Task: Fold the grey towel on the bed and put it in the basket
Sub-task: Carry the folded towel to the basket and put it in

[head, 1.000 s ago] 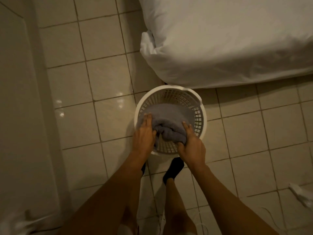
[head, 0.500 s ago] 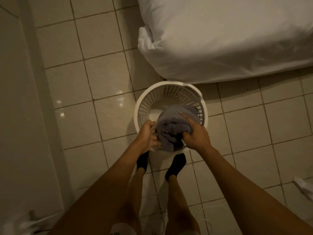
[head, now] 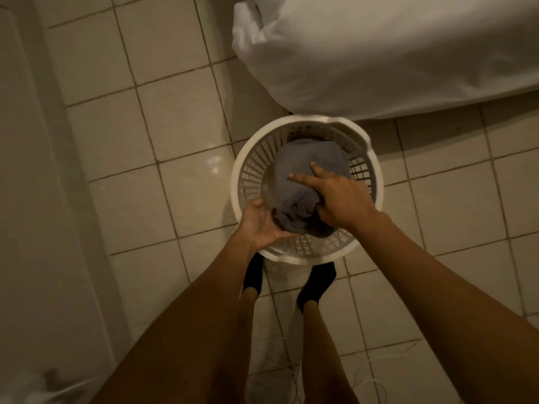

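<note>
Bed (head: 393, 53): white cover, overhanging the tiled floor (head: 175, 112) above the basket; nothing grey left on it. Basket (head: 374, 173): round white slatted plastic, standing on the floor just beside the bed, before two dark-socked feet (head: 316, 282). Grey towel (head: 309, 167): bundled, lying inside the basket, near end bunched. Right hand (head: 338, 196): two fingers straight and pressing the top, the rest curled into the bunched end, probably to seat it. Left hand (head: 262, 223): palm up, loosely open, cupping the bundle's near edge. Change: half a second ago the towel sat higher, both hands gripping it; now lower, left grip relaxed.
</note>
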A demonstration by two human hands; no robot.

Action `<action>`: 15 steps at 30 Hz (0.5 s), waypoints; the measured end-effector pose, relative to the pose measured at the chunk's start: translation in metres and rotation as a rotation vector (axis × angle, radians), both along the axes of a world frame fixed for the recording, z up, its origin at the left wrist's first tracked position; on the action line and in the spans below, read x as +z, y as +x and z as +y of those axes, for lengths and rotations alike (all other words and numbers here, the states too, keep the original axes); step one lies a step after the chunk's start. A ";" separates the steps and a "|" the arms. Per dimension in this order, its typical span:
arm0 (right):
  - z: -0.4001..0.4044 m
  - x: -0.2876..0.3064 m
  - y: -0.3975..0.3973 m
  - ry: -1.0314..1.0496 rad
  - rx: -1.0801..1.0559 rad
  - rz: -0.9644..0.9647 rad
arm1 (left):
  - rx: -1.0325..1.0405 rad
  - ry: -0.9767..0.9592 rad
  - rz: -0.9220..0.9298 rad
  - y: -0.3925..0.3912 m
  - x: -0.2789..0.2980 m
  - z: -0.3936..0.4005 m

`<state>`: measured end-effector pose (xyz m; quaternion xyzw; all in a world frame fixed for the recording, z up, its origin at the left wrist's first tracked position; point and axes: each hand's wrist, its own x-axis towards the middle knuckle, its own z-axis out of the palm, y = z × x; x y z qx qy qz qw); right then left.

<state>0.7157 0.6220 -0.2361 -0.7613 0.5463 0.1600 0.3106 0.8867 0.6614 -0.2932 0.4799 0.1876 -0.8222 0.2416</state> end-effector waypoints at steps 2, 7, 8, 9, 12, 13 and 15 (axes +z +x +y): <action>0.001 -0.011 -0.007 0.012 0.015 0.010 | 0.003 0.033 0.026 -0.004 -0.017 0.000; 0.001 -0.032 -0.017 -0.036 0.093 0.058 | 0.078 0.031 0.076 -0.038 -0.042 0.004; 0.000 -0.035 -0.018 -0.044 0.120 0.075 | 0.106 0.035 0.074 -0.045 -0.045 0.006; 0.000 -0.039 -0.018 -0.048 0.145 0.090 | 0.129 0.046 0.063 -0.050 -0.048 0.009; 0.012 -0.053 -0.013 -0.019 0.169 0.109 | 0.119 0.085 0.044 -0.048 -0.059 0.020; 0.019 -0.061 -0.010 0.002 0.162 0.114 | 0.086 0.093 0.033 -0.041 -0.063 0.023; 0.031 -0.076 -0.007 0.055 0.132 0.128 | 0.007 0.125 -0.002 -0.025 -0.071 0.027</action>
